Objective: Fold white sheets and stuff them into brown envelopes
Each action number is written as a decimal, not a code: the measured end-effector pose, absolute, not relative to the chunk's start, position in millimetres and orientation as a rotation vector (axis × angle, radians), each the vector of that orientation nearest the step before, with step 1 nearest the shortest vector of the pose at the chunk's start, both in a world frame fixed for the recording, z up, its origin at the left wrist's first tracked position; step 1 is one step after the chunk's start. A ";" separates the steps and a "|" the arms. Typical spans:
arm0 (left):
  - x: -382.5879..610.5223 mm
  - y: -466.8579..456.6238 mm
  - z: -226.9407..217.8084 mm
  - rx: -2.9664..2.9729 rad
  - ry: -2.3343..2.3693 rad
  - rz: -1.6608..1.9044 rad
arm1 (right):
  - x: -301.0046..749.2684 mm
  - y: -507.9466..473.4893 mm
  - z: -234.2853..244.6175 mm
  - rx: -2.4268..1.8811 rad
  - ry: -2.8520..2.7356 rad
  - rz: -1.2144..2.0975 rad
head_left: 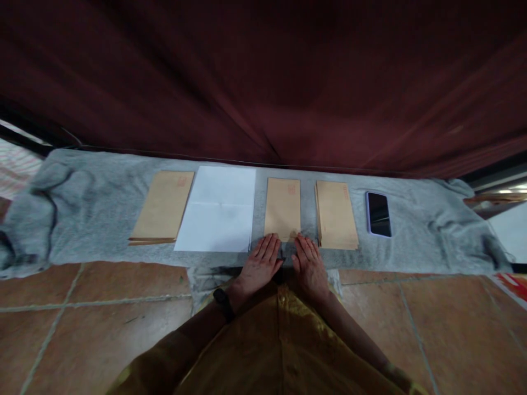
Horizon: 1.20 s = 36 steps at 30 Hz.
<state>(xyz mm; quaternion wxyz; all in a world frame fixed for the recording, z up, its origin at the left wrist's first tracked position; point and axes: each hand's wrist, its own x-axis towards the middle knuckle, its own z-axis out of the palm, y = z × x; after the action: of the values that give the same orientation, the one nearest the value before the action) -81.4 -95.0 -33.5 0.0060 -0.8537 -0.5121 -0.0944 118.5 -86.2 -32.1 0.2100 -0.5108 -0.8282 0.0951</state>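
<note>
A single brown paper envelope (282, 206) with small red print lies in front of me on the grey cloth. My left hand (262, 260) rests flat at its lower left corner, fingers stretched out. At the lower right corner, my right hand (309, 264) lies flat too, fingertips touching or just beside the envelope's edge. Neither hand grips anything. To the left of the envelope are white paper sheets (220, 211) with a crease across the middle. A stack of brown envelopes (336, 215) sits just right of my right hand.
Another pile of brown envelopes (164, 206) lies left of the white sheets. Farther right is a phone (379, 214) with a dark screen. The grey cloth (428, 225) covers a narrow surface. Behind it hangs a dark red curtain (263, 82); below is a tiled floor (123, 323).
</note>
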 end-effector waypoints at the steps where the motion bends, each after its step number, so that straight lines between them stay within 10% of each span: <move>1: -81.5 -94.9 -33.2 -2.684 -1.593 -0.278 | 114.3 -85.8 -29.7 -1.394 -2.323 0.276; 36: -81.5 -91.1 -31.2 -2.689 -1.475 -0.148 | 119.6 -85.9 -39.9 -1.425 -2.375 0.264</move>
<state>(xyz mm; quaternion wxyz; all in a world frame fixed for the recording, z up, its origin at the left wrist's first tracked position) -81.5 -91.1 -31.2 0.0355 -0.8752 -0.4801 -0.0482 119.6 -85.9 -39.9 0.1787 -0.5039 -0.8399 0.0935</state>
